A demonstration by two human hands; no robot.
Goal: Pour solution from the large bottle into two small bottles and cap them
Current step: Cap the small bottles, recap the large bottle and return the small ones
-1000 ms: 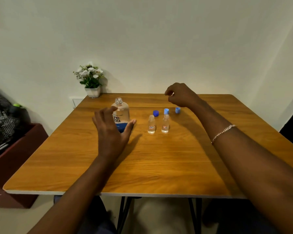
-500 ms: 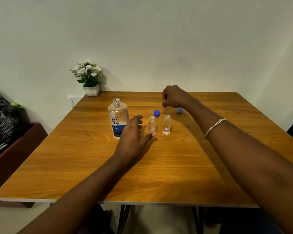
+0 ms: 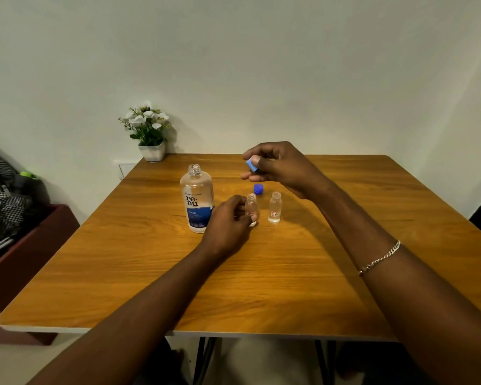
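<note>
**Capping Could Tip the Small Bottle**

The left hand (image 3: 228,222) clasped the nearer small bottle (image 3: 252,208) standing on the table (image 3: 289,273); the right hand (image 3: 278,166) pinched a light-blue cap (image 3: 252,165) above. A skewed cap might cross-thread, spilling solution beside the uncapped large bottle (image 3: 197,198).

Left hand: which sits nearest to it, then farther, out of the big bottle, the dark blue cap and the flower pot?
1. Big bottle: just left of the left hand.
2. Dark blue cap: behind it, slightly right.
3. Flower pot: far back-left corner.
</note>
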